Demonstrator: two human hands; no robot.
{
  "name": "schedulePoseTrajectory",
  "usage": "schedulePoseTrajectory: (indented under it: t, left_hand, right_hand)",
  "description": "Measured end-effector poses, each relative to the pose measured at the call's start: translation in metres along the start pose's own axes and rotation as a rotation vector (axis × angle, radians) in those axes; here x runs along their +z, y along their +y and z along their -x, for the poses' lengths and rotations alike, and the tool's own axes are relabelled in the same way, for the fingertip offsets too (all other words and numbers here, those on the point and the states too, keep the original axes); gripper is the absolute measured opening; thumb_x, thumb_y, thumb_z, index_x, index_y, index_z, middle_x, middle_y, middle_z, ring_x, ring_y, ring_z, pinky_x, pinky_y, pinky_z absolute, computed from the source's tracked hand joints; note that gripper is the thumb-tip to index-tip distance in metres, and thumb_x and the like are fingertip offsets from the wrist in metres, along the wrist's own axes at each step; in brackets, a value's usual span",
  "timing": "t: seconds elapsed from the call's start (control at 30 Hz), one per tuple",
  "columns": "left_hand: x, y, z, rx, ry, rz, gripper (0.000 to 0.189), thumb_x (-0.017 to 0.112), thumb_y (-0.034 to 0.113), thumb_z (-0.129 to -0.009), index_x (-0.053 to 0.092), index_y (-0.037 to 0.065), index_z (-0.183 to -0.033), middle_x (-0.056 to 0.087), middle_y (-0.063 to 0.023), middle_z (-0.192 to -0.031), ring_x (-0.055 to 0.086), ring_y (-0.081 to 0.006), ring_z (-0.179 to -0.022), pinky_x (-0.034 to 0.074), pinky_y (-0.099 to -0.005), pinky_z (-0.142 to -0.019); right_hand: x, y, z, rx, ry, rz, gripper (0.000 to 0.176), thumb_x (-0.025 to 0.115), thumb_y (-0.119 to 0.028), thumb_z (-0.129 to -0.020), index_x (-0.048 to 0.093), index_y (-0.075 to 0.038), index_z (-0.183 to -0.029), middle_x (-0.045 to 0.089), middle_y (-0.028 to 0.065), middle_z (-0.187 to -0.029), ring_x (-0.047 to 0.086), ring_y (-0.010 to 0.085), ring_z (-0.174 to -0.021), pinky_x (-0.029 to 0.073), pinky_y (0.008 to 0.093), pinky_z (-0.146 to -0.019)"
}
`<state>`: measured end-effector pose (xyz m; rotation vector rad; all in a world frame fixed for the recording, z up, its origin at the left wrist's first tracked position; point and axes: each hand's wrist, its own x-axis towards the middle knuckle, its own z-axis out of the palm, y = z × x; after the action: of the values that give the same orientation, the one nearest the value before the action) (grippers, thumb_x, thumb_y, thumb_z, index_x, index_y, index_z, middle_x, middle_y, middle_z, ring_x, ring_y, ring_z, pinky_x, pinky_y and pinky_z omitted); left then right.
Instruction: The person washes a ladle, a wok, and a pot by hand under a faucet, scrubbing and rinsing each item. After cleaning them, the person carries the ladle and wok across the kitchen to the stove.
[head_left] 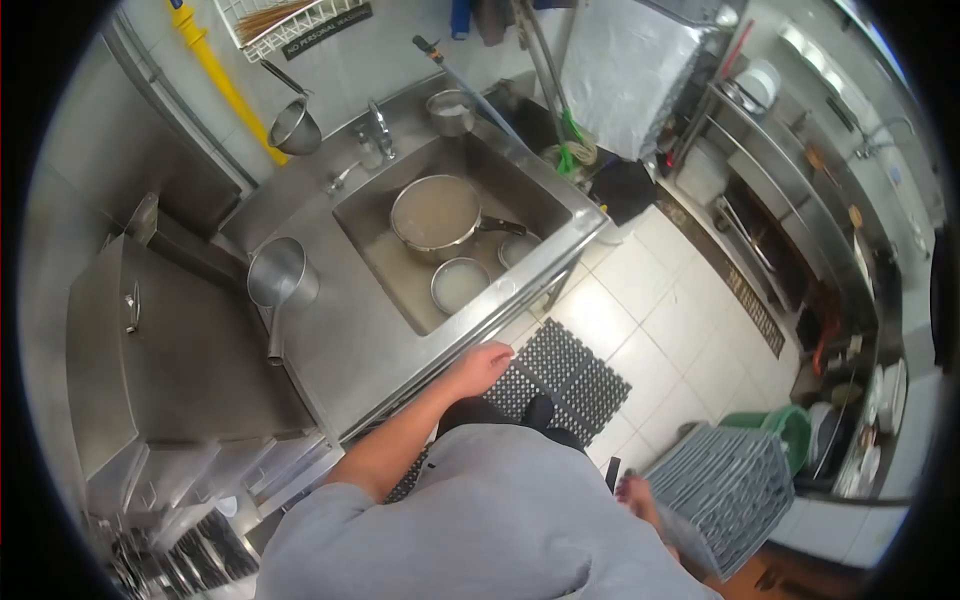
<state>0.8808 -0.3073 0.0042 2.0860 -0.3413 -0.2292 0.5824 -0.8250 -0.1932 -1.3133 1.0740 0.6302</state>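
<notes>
My left hand hangs just off the front edge of the steel sink, its fingers loosely curled with nothing visible in them. On my other side, my right hand is low beside a grey plastic crate; its fingers are small and partly hidden. Inside the sink basin, a large pot with a black handle holds cloudy liquid. A steel bowl with whitish liquid sits in front of it, and another bowl is partly hidden under the pot handle.
A long-handled steel pan stands on the left counter. Behind the basin are a faucet and a small pot; a strainer hangs on the wall. Black mats cover the floor by my feet. Shelving lines the right side.
</notes>
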Motion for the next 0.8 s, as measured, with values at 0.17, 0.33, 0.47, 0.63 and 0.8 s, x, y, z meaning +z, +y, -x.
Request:
schedulePoseTrajectory:
  t: [0.17,0.33,0.47,0.63,0.8]
  left_hand:
    - [-0.058,-0.026,-0.101,-0.114,0.286,-0.011,0.027,0.064,0.015,-0.096,0.069,0.005,-0.121,0.071,-0.0173,-0.114,0.07,-0.0318,-0.1,0.056,-0.0407,-0.09]
    - [-0.142,-0.113,-0.234,-0.213,0.509,0.059,0.045,0.065,0.014,-0.096,0.057,0.006,-0.14,0.069,-0.0198,-0.126,0.068,-0.0338,-0.114,0.054,-0.0423,-0.098]
    - [-0.227,-0.177,-0.342,-0.079,0.785,-0.112,0.066,0.07,0.019,-0.092,0.045,0.004,-0.152,0.056,-0.0224,-0.147,0.056,-0.038,-0.134,0.045,-0.0446,-0.112]
    - [-0.351,-0.208,-0.446,-0.356,0.893,0.117,0.085,0.074,0.024,-0.088,0.032,-0.002,-0.158,0.041,-0.0272,-0.159,0.041,-0.0369,-0.148,0.034,-0.0417,-0.121]
    - [-0.386,-0.234,-0.5,-0.497,1.134,0.347,0.09,0.069,0.027,-0.089,0.024,-0.01,-0.158,0.031,-0.0283,-0.164,0.029,-0.0383,-0.154,0.028,-0.0401,-0.125]
  right_hand:
    - [0.012,-0.282,-0.036,-0.322,0.187,0.285,0.017,0.057,-0.017,-0.095,0.061,-0.005,-0.106,0.066,0.0094,-0.081,0.065,0.0199,-0.066,0.053,0.0343,-0.054]
    - [0.072,-0.413,-0.032,-0.488,0.212,0.349,0.016,0.055,-0.019,-0.1,0.062,-0.006,-0.105,0.066,0.008,-0.081,0.064,0.0171,-0.068,0.053,0.0312,-0.06]
    - [0.103,-0.421,-0.035,-0.402,0.123,0.545,0.019,0.057,-0.023,-0.101,0.066,-0.007,-0.096,0.065,0.0041,-0.078,0.059,0.0131,-0.066,0.048,0.0305,-0.058]
    - [0.107,-0.399,-0.041,-0.484,-0.008,1.023,0.025,0.062,-0.022,-0.094,0.073,-0.004,-0.106,0.076,0.0176,-0.097,0.074,0.0307,-0.094,0.057,0.0392,-0.083]
    - [0.137,-0.455,-0.038,-0.394,0.022,1.016,0.023,0.06,-0.019,-0.095,0.073,-0.002,-0.105,0.075,0.0194,-0.101,0.073,0.0329,-0.097,0.056,0.0387,-0.085]
